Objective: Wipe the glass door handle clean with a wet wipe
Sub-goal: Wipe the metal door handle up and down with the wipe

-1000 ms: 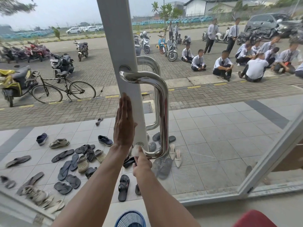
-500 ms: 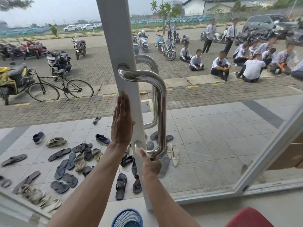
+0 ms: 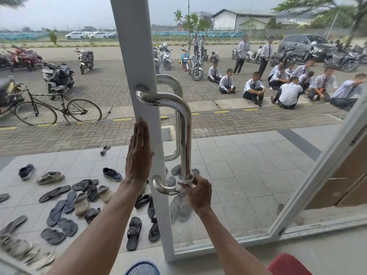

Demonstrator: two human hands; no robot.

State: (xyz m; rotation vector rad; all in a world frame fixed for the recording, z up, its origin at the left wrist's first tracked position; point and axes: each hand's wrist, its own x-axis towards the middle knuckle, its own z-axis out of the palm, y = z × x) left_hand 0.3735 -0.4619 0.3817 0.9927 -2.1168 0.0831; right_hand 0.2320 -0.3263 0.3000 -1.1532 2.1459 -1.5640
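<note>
- Reaching up from the bottom edge of the view, two bare forearms stretch toward a glass door.
- At the bottom edge, a blue round mesh object (image 3: 142, 269) and a red object (image 3: 288, 264) are partly cut off; what they are cannot be told.
- The right hand (image 3: 198, 193) is closed around a white wet wipe (image 3: 185, 182), fingers curled and pinching it against the lower bend of the door handle (image 3: 185, 135), where the vertical bar turns toward the frame.
- The wet wipe wraps partly round the bar just above that bend.
- The left hand (image 3: 139, 153) is fully open and flat, fingers together and pointing up, palm pressed on the white door frame (image 3: 139, 56); it holds nothing.
- The door handle is a polished steel tube in a D shape, fixed to the door frame at an upper and a lower mount, its long bar upright to the right of the frame.
- A second, matching handle (image 3: 174, 84) shows through the glass on the far side.
- Beyond the glass, sandals and shoes (image 3: 65, 197) lie scattered on the pale tiled floor (image 3: 248, 165), mostly toward its left side.
- Farther out, a bicycle (image 3: 57, 110) stands on the brick paving, with motorbikes (image 3: 57, 76) parked behind it.
- To the right, people in white shirts (image 3: 288, 92) sit and stand on the paving.
</note>
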